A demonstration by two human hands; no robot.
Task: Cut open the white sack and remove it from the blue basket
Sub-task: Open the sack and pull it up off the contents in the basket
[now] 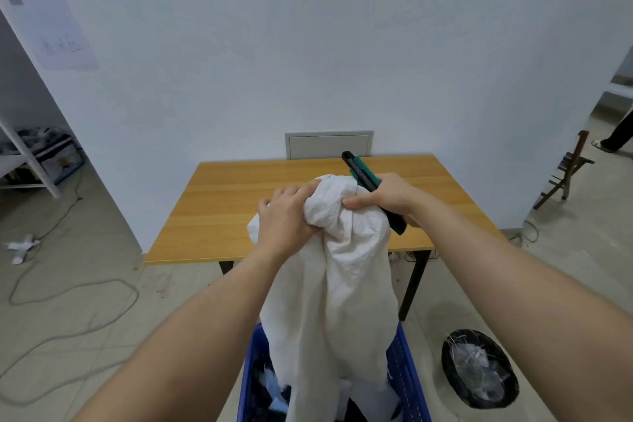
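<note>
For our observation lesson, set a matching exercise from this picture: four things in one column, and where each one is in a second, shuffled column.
Things:
1. white sack
2. cutter
3. bin with black liner
4. cable

Places:
A. loose on the floor, left of the table
B. in the right hand
C. on the floor, right of the blue basket
D. bunched in both hands, its lower end in the basket

Pairs: 1-D, 2-B, 3-C, 4-A
</note>
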